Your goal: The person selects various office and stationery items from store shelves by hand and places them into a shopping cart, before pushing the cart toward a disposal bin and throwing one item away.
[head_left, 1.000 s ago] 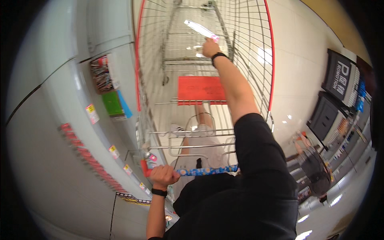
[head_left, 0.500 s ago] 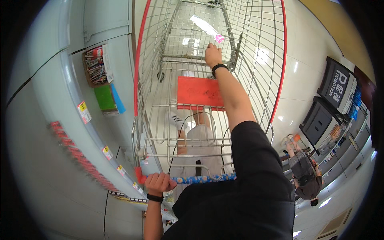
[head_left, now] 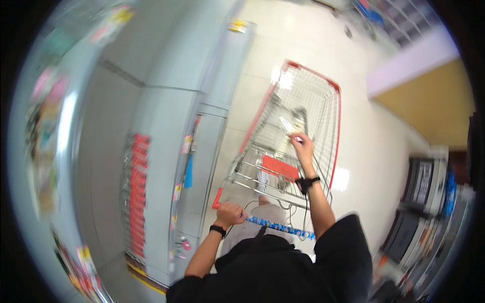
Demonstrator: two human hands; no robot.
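Note:
My left hand (head_left: 231, 214) is closed round the left end of the shopping cart's handle (head_left: 275, 224), which has a blue patterned cover. My right hand (head_left: 301, 145) reaches over the cart basket (head_left: 337, 126), its fingers loosely bent and apart with nothing visible in them. Just beyond its fingertips a slim white packet (head_left: 286, 123) shows inside the wire basket; the blur hides its details. Nearer to me is the cart's red flap (head_left: 280, 168).
Grey shelving (head_left: 166, 116) runs along the left, with a strip of red items (head_left: 137, 192) hanging on it. A yellow-sided block (head_left: 427, 101) stands at the right, and dark display boxes (head_left: 419, 187) below it. Another wheeled cart (head_left: 366, 15) is at the far top.
My view has tilted up and turned, so the whole cart shows, smaller and slanted. My right hand has drawn up from the basket. My left hand keeps its grip on the handle.

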